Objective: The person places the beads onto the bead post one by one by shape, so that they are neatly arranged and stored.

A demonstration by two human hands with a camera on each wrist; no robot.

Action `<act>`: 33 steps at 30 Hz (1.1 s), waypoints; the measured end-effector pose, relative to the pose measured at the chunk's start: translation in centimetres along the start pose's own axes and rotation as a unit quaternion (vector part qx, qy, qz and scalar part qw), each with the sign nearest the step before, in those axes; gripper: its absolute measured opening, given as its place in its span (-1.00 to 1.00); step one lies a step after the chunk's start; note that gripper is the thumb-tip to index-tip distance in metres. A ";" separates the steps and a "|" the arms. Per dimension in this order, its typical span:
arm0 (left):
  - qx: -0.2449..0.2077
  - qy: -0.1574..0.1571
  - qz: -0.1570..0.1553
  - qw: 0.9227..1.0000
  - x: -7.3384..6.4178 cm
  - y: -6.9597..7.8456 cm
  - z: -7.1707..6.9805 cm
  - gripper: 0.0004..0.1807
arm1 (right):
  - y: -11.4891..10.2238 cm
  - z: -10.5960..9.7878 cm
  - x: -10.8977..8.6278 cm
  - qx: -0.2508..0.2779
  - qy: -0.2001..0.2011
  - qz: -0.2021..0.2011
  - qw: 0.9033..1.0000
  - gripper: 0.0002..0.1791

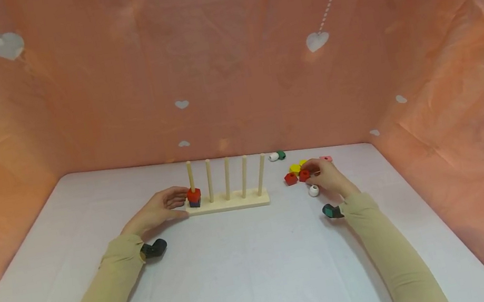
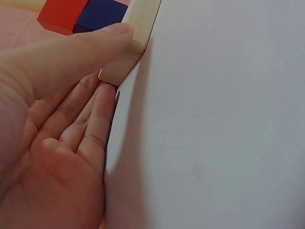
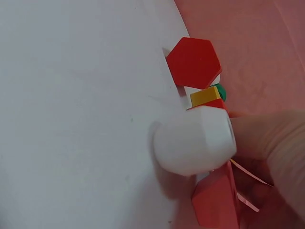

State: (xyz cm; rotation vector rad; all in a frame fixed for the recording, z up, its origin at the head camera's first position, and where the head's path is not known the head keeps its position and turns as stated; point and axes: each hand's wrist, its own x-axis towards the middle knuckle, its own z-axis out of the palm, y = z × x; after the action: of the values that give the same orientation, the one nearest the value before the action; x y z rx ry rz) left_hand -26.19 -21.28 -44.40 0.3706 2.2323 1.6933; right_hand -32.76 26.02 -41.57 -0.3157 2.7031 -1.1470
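Observation:
A wooden peg stand (image 1: 228,205) with a row of upright pegs stands on the table. Its leftmost peg carries a red bead (image 1: 194,196) above a dark blue bead (image 1: 195,204). My left hand (image 1: 160,209) holds the stand's left end; in the left wrist view the thumb lies against the wooden base (image 2: 136,36) and the other fingers are behind. Among the loose beads, my right hand (image 1: 325,175) pinches a red bead (image 1: 304,176). In the right wrist view a white bead (image 3: 193,140) largely hides that grip.
Another red bead (image 1: 291,179) and yellow beads (image 1: 295,169) lie left of the right hand. A pink bead (image 1: 326,159) is behind it, a white bead (image 1: 314,191) nearer. White (image 1: 274,157) and green (image 1: 281,155) beads sit by the table's back edge, before an orange curtain (image 1: 209,71).

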 end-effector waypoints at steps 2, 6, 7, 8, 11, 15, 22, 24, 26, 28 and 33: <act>0.004 -0.001 0.002 1.000 0.0 0.0 0.0 -0.21 | -0.1 0.0 -0.1 0.001 0.002 -0.002 1.000 -0.56; 0.009 0.003 -0.006 1.000 0.0 0.0 0.1 -0.21 | -0.3 -0.2 -0.1 0.002 0.009 -0.005 1.000 -0.58; 0.007 0.004 -0.009 1.000 0.0 0.0 0.1 -0.21 | -0.4 -0.3 -0.1 0.002 0.012 -0.009 1.000 -0.58; 0.007 0.004 -0.010 1.000 0.0 0.0 0.1 -0.21 | -0.5 -0.4 -0.1 0.002 0.017 -0.013 1.000 -0.58; 0.006 0.004 -0.008 1.000 -0.1 0.0 0.2 -0.22 | -0.9 -0.6 -0.1 0.000 0.031 -0.030 0.999 -0.59; 0.009 0.001 0.003 1.000 -0.1 0.0 0.1 -0.23 | -2.0 -1.0 -0.2 0.008 0.043 -0.053 0.998 -0.60; 0.009 0.004 0.004 1.000 -0.1 0.1 0.1 -0.25 | -5.1 -1.7 -0.1 0.042 0.052 -0.119 0.991 -0.55; 0.011 0.001 0.010 1.000 -0.1 0.1 0.0 -0.24 | -6.3 -1.7 -0.1 0.043 0.054 -0.136 0.988 -0.54; 0.010 0.000 0.012 1.000 0.0 0.1 0.0 -0.24 | -7.6 -1.7 -0.1 0.043 0.058 -0.149 0.986 -0.55; 0.010 -0.001 0.013 1.000 0.0 0.1 0.0 -0.24 | -9.1 -1.5 -0.2 0.042 0.065 -0.163 0.984 -0.56; 0.000 -0.001 0.006 1.000 0.0 0.1 0.2 -0.22 | -15.3 -0.8 -2.4 0.063 0.072 -0.204 0.974 -0.57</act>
State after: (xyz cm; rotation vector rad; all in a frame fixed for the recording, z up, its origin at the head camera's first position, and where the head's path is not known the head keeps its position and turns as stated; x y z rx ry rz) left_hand -26.08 -21.13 -44.35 0.3877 2.2331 1.6983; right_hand -28.83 16.86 -29.72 -0.8269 2.7481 -1.4924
